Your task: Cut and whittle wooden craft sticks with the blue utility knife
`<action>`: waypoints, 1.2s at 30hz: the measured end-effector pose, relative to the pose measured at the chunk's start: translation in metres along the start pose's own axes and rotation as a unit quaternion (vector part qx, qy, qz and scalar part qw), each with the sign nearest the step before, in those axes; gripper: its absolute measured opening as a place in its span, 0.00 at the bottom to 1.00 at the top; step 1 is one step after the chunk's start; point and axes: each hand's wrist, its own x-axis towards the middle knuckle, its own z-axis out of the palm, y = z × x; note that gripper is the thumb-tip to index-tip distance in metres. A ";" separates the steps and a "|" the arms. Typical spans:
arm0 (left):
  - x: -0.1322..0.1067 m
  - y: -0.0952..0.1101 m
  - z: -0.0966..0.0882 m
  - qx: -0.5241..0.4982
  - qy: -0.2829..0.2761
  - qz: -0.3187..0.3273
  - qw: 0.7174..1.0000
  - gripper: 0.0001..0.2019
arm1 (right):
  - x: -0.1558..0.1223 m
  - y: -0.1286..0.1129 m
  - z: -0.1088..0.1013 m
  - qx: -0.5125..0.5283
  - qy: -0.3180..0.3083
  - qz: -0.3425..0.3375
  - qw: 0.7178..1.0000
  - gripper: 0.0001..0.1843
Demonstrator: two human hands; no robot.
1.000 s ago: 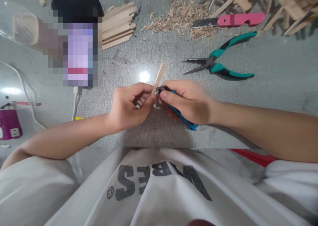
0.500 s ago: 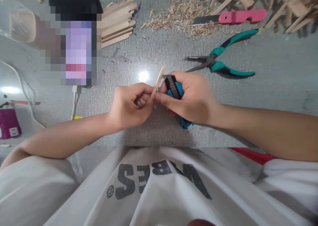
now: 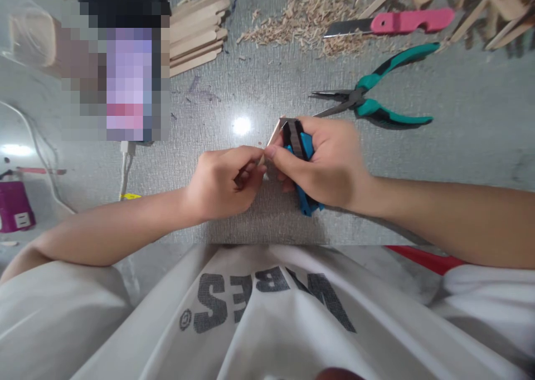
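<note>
My left hand pinches the lower end of a thin wooden popsicle stick, which slants up to the right. Wrapped round a blue and black utility knife is my right hand, its thumb reaching to the stick beside the left fingertips. The knife's blade end lies at the stick's upper end; whether the edge is cutting in, I cannot tell. Part of the stick is hidden by my fingers.
Teal-handled pliers lie open beyond my right hand. Past them are a pink knife, wood shavings and joined sticks. Loose popsicle sticks lie beside a blurred phone on a white cable.
The stick has turned, its face now narrower, and its upper end has come against the knife's blade end. My left hand's fingers have shifted on it; the right hand has moved slightly.
</note>
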 end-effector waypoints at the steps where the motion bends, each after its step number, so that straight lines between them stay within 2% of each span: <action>1: 0.000 0.001 0.000 -0.001 -0.002 -0.002 1.000 0.10 | 0.000 0.000 0.000 -0.002 0.005 -0.003 1.000 0.16; 5: 0.001 -0.001 -0.001 -0.043 -0.014 -0.007 0.999 0.05 | 0.004 0.000 -0.001 0.017 0.001 -0.016 1.000 0.14; 6: 0.000 -0.002 -0.001 -0.055 -0.022 -0.019 0.998 0.07 | 0.004 0.000 -0.001 0.024 -0.002 -0.019 1.000 0.14; 11: -0.003 -0.009 -0.002 -0.145 -0.053 -0.132 0.979 0.32 | 0.006 -0.002 -0.004 0.029 0.003 0.015 0.999 0.17; 16: -0.005 -0.013 -0.001 -0.206 -0.057 -0.175 0.961 0.35 | 0.007 -0.003 -0.004 0.058 0.005 0.039 0.998 0.14; 20: -0.007 -0.024 0.003 -0.210 -0.053 -0.150 0.965 0.37 | 0.007 -0.002 -0.003 0.060 0.006 0.032 0.998 0.12; 24: -0.009 -0.036 0.007 -0.227 -0.054 -0.078 0.969 0.39 | 0.007 -0.002 -0.003 0.054 0.013 0.022 0.998 0.13; 28: -0.010 -0.033 0.007 -0.224 -0.055 -0.029 0.973 0.37 | 0.007 -0.003 -0.004 0.038 -0.003 0.015 0.999 0.14; 33: -0.005 -0.029 0.009 -0.188 -0.030 -0.013 0.982 0.39 | 0.009 -0.006 -0.008 0.028 -0.046 0.036 0.998 0.16; 36: -0.003 -0.028 0.009 -0.169 -0.032 -0.016 0.985 0.31 | 0.009 -0.006 -0.009 0.020 -0.045 0.039 0.998 0.15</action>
